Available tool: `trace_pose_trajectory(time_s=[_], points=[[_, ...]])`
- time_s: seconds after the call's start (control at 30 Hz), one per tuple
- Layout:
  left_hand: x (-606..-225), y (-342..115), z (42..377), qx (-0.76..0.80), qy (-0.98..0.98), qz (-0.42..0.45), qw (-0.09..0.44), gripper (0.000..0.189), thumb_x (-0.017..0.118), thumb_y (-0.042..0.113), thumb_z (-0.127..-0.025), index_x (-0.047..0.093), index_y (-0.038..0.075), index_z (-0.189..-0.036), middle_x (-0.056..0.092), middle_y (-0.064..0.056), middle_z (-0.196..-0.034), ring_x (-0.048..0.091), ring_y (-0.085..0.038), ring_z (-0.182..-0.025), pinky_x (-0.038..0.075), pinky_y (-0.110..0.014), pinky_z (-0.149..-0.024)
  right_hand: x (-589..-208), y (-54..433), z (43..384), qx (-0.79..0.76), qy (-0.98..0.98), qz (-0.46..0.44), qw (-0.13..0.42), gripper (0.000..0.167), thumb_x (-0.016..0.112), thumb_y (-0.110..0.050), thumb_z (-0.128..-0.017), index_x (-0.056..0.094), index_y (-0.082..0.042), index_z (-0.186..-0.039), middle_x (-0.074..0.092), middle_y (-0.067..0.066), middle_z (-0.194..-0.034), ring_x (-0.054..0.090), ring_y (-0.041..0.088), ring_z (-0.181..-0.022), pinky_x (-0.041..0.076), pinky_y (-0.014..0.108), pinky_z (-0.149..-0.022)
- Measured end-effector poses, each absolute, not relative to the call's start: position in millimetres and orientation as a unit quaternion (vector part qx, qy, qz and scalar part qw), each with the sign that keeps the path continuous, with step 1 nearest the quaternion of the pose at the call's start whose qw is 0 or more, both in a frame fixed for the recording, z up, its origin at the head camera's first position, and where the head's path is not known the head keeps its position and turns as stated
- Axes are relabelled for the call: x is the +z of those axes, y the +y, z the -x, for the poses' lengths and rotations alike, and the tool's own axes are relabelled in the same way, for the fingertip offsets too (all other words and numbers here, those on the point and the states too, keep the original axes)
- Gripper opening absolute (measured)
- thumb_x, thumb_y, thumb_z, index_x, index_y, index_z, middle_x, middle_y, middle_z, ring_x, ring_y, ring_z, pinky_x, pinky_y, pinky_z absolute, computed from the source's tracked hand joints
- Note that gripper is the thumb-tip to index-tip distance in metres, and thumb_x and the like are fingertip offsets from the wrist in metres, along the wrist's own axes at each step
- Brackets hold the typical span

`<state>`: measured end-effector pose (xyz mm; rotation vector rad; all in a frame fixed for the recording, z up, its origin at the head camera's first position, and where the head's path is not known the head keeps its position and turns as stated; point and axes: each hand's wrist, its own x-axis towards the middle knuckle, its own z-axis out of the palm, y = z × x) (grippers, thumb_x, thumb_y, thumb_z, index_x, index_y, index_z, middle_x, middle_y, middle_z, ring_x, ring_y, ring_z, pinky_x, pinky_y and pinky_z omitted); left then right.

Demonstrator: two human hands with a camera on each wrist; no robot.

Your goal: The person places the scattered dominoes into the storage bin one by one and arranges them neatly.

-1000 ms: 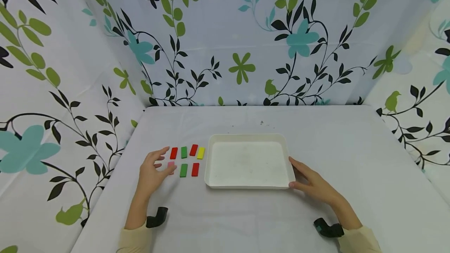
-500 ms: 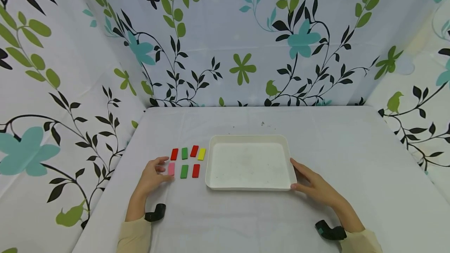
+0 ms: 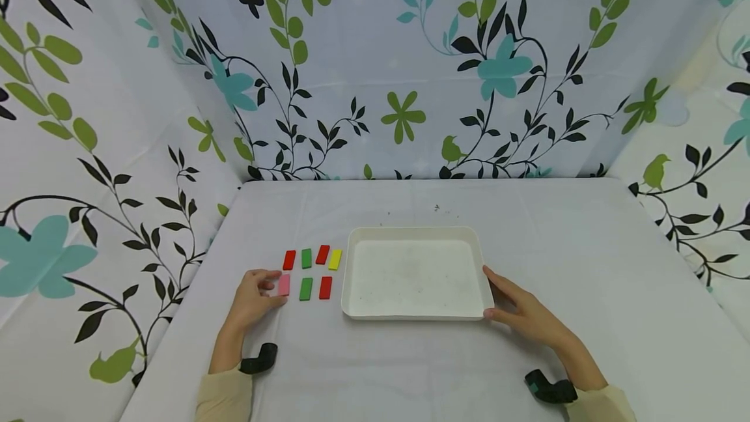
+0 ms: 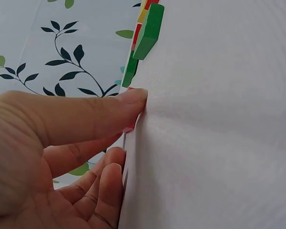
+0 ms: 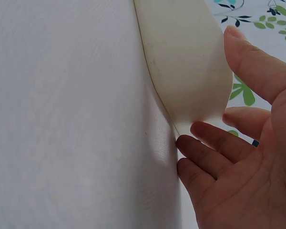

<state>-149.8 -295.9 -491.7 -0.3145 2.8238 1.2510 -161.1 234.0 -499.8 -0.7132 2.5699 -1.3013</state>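
Observation:
A pink block (image 3: 284, 285) lies at the left end of the nearer row of small blocks on the white table. My left hand (image 3: 252, 298) pinches it, thumb at its near end and index finger at its far end. The left wrist view has the thumb (image 4: 128, 98) hiding most of the block. Beside it are a green block (image 3: 306, 289) and a red block (image 3: 325, 287). A shallow white tray (image 3: 417, 316) stands to the right. At the tray's right end my right hand (image 3: 527, 314) rests with relaxed, spread fingers (image 5: 219, 140) touching its wall.
The farther row holds a red block (image 3: 290, 260), a green block (image 3: 306, 258), another red block (image 3: 323, 254) and a yellow block (image 3: 335, 259), close to the tray's left side. A leaf-patterned curtain (image 3: 351, 70) hangs behind the table.
My left hand has drawn back from over the pink block toward me, then closed thumb and index finger on its ends. The right hand stays at the tray.

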Motion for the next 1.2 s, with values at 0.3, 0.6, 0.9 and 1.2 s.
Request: trace_pose_trajectory(time_s=[0.3, 0.6, 0.9, 1.2], points=[[-496.3, -295.6, 150.6, 0.387, 0.916, 0.103, 0.003, 0.048, 0.076, 0.005, -0.08, 0.061, -0.003, -0.125, 0.046, -0.021, -0.126, 0.052, -0.03, -0.101, 0.046, -0.032, -0.08, -499.4, 234.1, 160.7, -0.443, 0.86, 0.239, 0.087, 0.079, 0.067, -0.032, -0.091, 0.025, -0.015, -0.156, 0.023, 0.019, -0.16, 0.021, 0.006, -0.144, 0.018, 0.0, -0.1], [-493.5, -295.3, 149.1, 0.392, 0.912, 0.118, 0.004, 0.048, 0.077, 0.009, -0.08, 0.062, 0.0, -0.125, 0.05, -0.019, -0.125, 0.053, -0.028, -0.101, 0.046, -0.032, -0.081, -497.9, 233.3, 160.5, -0.437, 0.863, 0.234, 0.091, 0.08, 0.067, -0.034, -0.091, 0.024, -0.016, -0.156, 0.024, 0.018, -0.16, 0.025, 0.025, -0.146, 0.019, 0.001, -0.1], [-470.9, -291.2, 144.9, 0.464, 0.873, 0.148, -0.003, 0.052, 0.073, 0.012, -0.086, 0.056, 0.003, -0.134, 0.066, -0.021, -0.118, 0.065, -0.022, -0.1, 0.053, -0.024, -0.082, -498.5, 234.3, 160.1, -0.444, 0.859, 0.238, 0.088, 0.079, 0.067, -0.032, -0.091, 0.024, -0.017, -0.156, 0.023, 0.017, -0.16, 0.022, 0.01, -0.145, 0.018, 0.001, -0.101], [-446.0, -263.4, 153.4, 0.512, 0.854, 0.094, -0.028, 0.052, 0.075, 0.007, -0.084, 0.057, 0.001, -0.133, 0.065, -0.022, -0.113, 0.062, -0.006, -0.082, 0.052, -0.012, -0.074, -499.7, 235.1, 160.9, -0.439, 0.862, 0.237, 0.087, 0.08, 0.068, -0.033, -0.091, 0.024, -0.014, -0.156, 0.024, 0.017, -0.16, 0.026, 0.016, -0.145, 0.019, 0.001, -0.101]])
